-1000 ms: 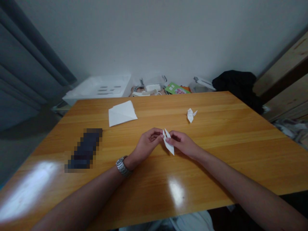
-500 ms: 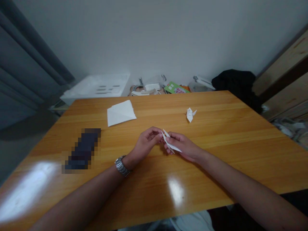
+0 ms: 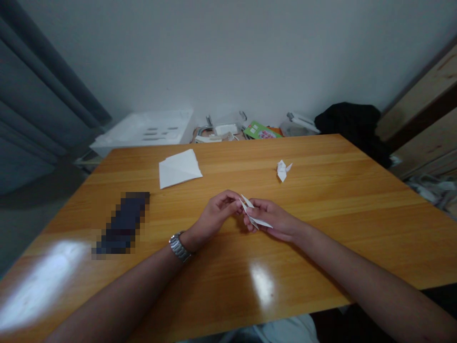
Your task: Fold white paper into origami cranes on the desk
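Observation:
A piece of folded white paper [image 3: 262, 222] with narrow pointed ends is held between my two hands above the table. My right hand [image 3: 269, 216] grips its body, the thumb pressed on top and the fingers curled beneath. At the upper left end, my left hand [image 3: 223, 209] pinches an edge of the paper between thumb and fingers; a metal watch [image 3: 180, 247] is on that wrist. Farther back on the right lies a small white origami figure [image 3: 282, 170], untouched. Part of the folded paper is hidden by my fingers.
On the wooden table [image 3: 321, 190], a stack of white paper sheets [image 3: 180, 169] lies back left. A pixelated dark flat object [image 3: 124, 224] is at the left. Beyond the far edge are a white tray [image 3: 150, 126], a green booklet [image 3: 260, 131] and a black cloth-like heap [image 3: 348, 121].
The folded paper's lower right point has swung slightly to the right, its ends now a little farther apart. Both hands keep their hold and have hardly moved.

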`<action>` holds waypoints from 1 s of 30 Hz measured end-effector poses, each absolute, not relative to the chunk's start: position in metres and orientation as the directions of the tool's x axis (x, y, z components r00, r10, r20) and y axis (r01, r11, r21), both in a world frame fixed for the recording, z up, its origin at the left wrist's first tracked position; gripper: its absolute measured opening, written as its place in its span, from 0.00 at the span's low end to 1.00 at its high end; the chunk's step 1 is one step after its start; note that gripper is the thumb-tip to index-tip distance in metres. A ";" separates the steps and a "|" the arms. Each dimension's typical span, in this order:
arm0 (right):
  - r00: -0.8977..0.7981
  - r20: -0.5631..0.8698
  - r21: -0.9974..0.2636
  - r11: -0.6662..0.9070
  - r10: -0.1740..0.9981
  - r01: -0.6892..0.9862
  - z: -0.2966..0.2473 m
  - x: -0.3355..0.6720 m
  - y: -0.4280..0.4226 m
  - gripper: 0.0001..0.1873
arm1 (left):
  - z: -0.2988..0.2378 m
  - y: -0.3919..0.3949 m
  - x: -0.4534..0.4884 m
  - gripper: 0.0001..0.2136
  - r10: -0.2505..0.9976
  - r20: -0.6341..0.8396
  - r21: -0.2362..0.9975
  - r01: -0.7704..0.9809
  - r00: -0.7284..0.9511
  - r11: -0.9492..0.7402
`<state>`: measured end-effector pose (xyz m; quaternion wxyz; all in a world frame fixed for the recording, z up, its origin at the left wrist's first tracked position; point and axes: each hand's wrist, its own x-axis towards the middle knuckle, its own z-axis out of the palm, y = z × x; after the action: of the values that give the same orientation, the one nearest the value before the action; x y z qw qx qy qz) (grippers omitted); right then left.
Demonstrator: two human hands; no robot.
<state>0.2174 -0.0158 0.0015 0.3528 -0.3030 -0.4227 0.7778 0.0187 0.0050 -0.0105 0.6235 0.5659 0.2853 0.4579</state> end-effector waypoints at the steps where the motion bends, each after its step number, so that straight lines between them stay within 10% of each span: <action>1: -0.570 -0.179 -0.867 -0.402 0.802 -0.293 0.003 0.217 -0.016 0.19 | -0.011 0.005 0.019 0.11 0.895 0.160 0.967 -0.249 0.417 -0.057; 30: -0.473 -0.155 -0.915 -0.306 0.867 -0.261 0.001 0.211 -0.018 0.19 | 0.011 0.007 0.010 0.05 0.814 0.327 0.898 0.111 0.481 -0.426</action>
<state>0.2113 -0.0178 0.0010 0.3849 -0.3396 -0.4460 0.7332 0.0103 0.0071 0.0107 0.4358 0.7420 0.3114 0.4031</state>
